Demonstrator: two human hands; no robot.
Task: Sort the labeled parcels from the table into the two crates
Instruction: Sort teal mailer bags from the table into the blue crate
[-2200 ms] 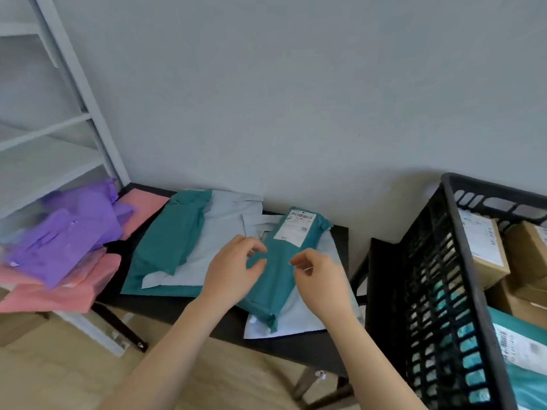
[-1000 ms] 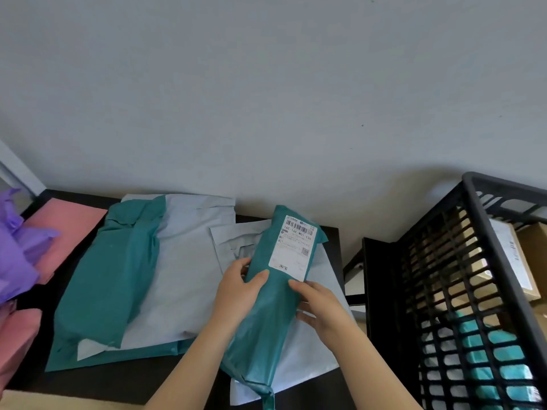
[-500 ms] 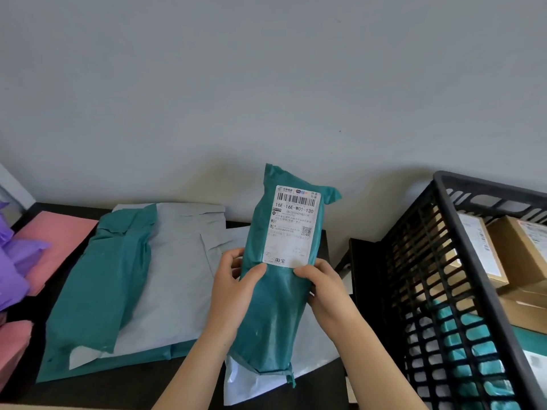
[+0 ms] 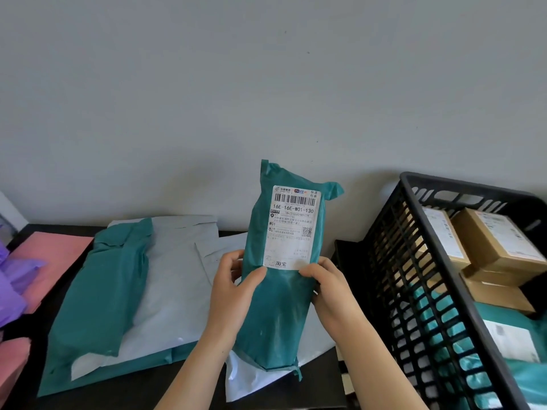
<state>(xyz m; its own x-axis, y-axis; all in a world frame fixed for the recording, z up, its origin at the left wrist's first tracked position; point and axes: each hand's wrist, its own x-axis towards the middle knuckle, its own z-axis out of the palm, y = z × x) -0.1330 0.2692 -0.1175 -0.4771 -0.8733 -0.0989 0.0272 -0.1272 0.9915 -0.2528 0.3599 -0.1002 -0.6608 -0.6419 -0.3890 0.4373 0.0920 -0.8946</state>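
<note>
Both hands — left hand, right hand — grip the upright teal parcel mid-body; it looks soft, light, probably slick — hold the padded middle.

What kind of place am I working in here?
Likely a parcel-sorting station: courier mailers piled on a black table, a black crate of labelled boxes, a teal parcel bearing a shipping label.

The dark counter carries a flat teal mailer, and a large grey mailer lies spread over most of it. Left of the grey mailer lies a pink mailer. Just right of it lies a paler mailer.
</note>
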